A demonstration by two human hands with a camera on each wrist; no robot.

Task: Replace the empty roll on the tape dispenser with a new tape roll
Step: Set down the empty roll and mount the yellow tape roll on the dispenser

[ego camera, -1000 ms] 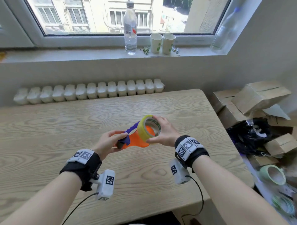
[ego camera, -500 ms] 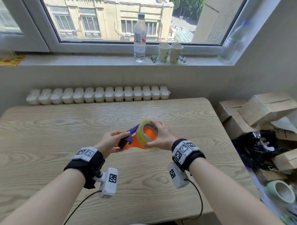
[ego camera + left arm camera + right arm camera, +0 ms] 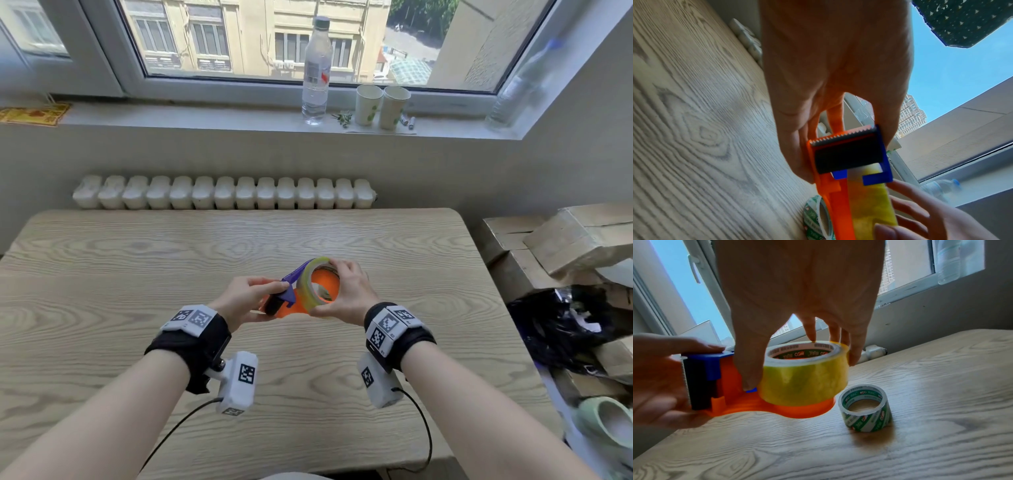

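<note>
I hold an orange and blue tape dispenser (image 3: 281, 303) above the middle of the wooden table (image 3: 137, 274). My left hand (image 3: 263, 298) grips its toothed blade end (image 3: 840, 134). My right hand (image 3: 327, 290) holds a full yellowish tape roll (image 3: 308, 286) by its rim, thumb on one side and fingers on the other. The roll (image 3: 803, 378) sits against the dispenser's round orange plate (image 3: 803, 410). An empty green-printed core (image 3: 865, 408) stands on the table just beside and below the dispenser; in the head view my hands hide it.
Cardboard boxes (image 3: 565, 240) and a black bag (image 3: 561, 322) are piled right of the table. More tape rolls (image 3: 606, 425) lie at the lower right. A radiator (image 3: 222, 193) runs behind the table. A bottle (image 3: 317, 68) and paper cups (image 3: 380, 104) stand on the sill.
The yellowish roll has turned a little and closed in on the orange plate. Both hands keep their holds in about the same spot. The head view has tilted upward.
</note>
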